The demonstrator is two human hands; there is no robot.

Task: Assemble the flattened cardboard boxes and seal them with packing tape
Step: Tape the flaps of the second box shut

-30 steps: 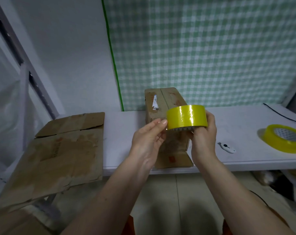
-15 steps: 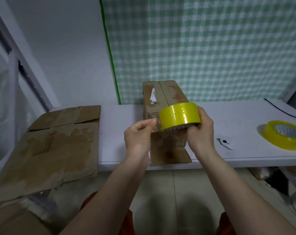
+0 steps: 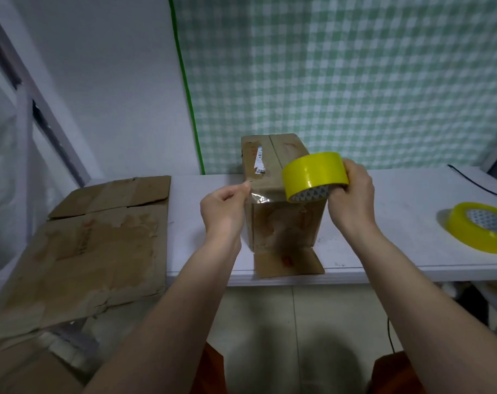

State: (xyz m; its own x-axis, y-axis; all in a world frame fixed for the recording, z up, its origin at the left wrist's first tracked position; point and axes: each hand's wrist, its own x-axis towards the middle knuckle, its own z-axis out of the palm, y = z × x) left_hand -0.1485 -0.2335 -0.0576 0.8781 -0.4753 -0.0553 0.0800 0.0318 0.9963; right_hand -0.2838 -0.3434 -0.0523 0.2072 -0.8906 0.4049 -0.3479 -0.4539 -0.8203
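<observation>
1. Pinching the free tape end (image 3: 251, 196), the left hand (image 3: 223, 216) pulls leftward; the right hand (image 3: 351, 196) grips the yellow roll (image 3: 312, 173).
2. Just behind them the upright box (image 3: 281, 194) stands on the table (image 3: 383, 223), its top seam seemingly running away from the person.

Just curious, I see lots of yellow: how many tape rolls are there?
2. One roll is held up in the right hand, before the box; the other roll lies flat at the table's right end. More may be out of view.

Your tape roll (image 3: 312, 173) is glossy yellow plastic; its pulled strip (image 3: 263, 197) clear and shiny. The box (image 3: 281, 220) is matt, scuffed cardboard; the worktop (image 3: 398, 223) smooth white.
</observation>
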